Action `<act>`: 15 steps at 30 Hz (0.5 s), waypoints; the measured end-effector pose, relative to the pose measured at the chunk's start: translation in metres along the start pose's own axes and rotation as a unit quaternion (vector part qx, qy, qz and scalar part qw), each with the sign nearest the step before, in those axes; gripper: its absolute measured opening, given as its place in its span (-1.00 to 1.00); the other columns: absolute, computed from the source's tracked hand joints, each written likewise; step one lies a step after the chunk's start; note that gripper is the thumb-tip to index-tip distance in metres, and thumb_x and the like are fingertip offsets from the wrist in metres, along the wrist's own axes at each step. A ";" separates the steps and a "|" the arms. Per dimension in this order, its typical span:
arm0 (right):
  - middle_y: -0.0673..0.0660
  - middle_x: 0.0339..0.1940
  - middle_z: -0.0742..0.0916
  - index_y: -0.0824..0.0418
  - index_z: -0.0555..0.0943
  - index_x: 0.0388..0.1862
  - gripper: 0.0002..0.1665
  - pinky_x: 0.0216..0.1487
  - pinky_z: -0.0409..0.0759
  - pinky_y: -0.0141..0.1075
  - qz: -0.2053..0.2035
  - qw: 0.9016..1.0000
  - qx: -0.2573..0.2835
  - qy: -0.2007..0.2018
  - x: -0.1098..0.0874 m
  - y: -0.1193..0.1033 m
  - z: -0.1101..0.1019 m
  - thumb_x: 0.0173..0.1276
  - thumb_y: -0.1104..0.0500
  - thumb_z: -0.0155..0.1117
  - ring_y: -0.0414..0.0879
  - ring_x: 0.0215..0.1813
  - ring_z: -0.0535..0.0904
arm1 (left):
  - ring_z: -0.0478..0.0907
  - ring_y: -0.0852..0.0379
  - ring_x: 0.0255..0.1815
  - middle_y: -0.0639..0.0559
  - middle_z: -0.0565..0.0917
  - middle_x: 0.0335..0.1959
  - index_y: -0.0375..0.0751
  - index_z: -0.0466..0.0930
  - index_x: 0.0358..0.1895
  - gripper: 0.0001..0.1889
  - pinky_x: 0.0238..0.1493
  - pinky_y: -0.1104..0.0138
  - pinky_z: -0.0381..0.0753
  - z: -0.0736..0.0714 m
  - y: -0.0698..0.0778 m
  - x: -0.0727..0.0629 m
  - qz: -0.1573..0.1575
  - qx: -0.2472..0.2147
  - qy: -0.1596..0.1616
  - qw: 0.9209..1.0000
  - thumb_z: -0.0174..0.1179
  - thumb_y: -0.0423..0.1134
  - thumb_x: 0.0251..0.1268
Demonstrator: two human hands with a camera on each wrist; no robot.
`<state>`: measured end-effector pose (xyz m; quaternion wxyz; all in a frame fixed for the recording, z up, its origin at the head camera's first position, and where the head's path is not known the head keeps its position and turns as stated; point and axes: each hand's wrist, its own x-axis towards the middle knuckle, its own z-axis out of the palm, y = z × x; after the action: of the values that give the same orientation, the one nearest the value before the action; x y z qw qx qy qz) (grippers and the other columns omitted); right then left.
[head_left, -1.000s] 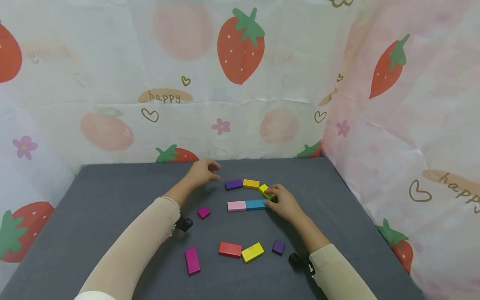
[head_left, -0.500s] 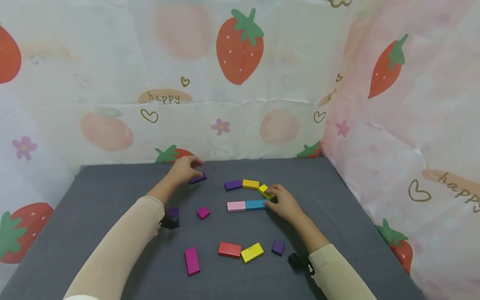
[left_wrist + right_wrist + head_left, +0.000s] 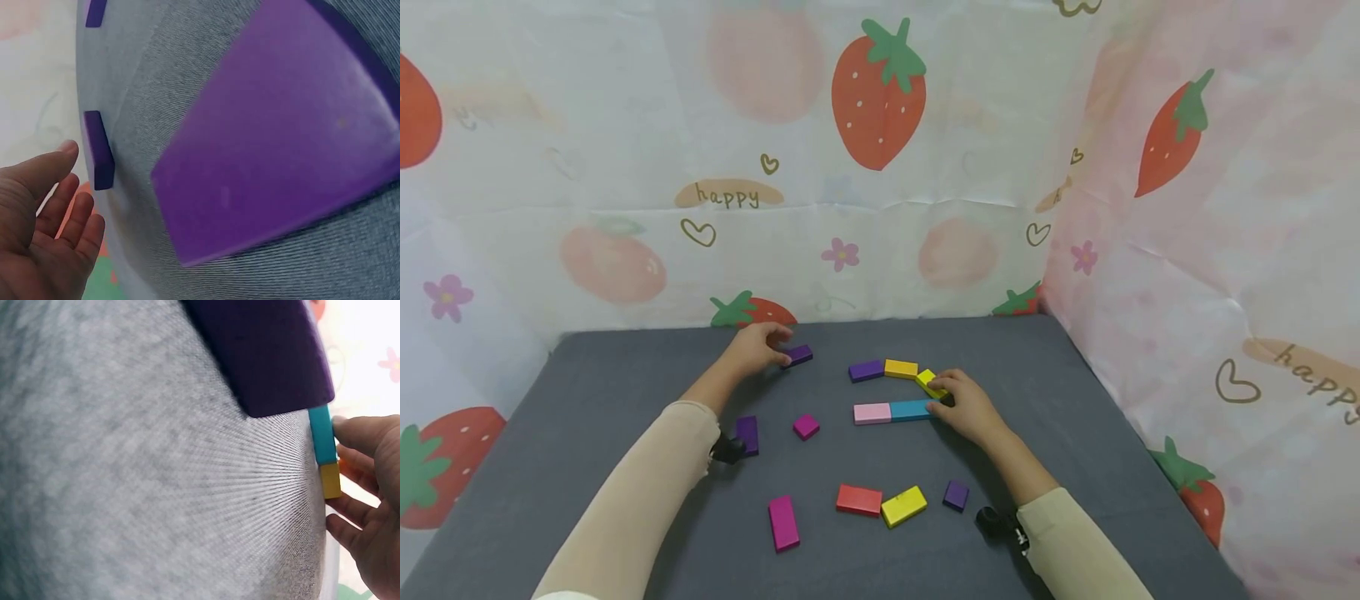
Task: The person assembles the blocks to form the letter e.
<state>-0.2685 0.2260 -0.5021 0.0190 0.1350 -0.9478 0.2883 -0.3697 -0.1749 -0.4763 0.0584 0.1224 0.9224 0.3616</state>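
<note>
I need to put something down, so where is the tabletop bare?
The dark gray fabric tabletop is bare left of the purple rectangular block beside the left beige sleeve, and between the blue rectangular block and the red rectangular block. It is crowded around the right hand, with the blue block and bright yellow block close by.

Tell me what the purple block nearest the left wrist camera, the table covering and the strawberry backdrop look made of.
Purple block: probably painted wood, possibly plastic; smooth, slightly glossy, with a pale sheen.
Table covering: matt grey fabric, likely, from its fine ribbed texture.
Strawberry backdrop: printed cloth or thin plastic sheet; creases show, but which is unclear.
</note>
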 end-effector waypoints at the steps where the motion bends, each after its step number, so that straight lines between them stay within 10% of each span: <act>1: 0.18 0.30 0.59 0.22 0.64 0.26 -0.50 0.36 0.48 0.07 0.001 1.000 -0.001 0.000 0.000 0.000 0.000 0.40 0.08 0.43 0.15 0.34 0.52 | 0.47 -0.22 0.36 -0.21 0.58 0.32 -0.24 0.50 0.36 -0.44 0.33 -0.08 0.47 0.000 -0.002 0.000 -0.001 -0.003 -0.002 1.000 0.41 -0.27 0.31; 15: 0.18 0.31 0.59 0.21 0.64 0.27 -0.50 0.36 0.48 0.07 0.003 1.000 -0.004 -0.004 0.000 -0.001 0.000 0.41 0.09 0.42 0.15 0.34 0.52 | 0.47 -0.23 0.36 -0.24 0.57 0.32 -0.28 0.49 0.37 -0.42 0.34 -0.07 0.46 0.006 -0.002 -0.001 -0.006 -0.012 -0.014 1.000 0.42 -0.31 0.29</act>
<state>-0.2682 0.2257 -0.5018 0.0154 0.1332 -0.9494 0.2840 -0.3675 -0.1731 -0.4825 0.0752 0.1210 0.9179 0.3703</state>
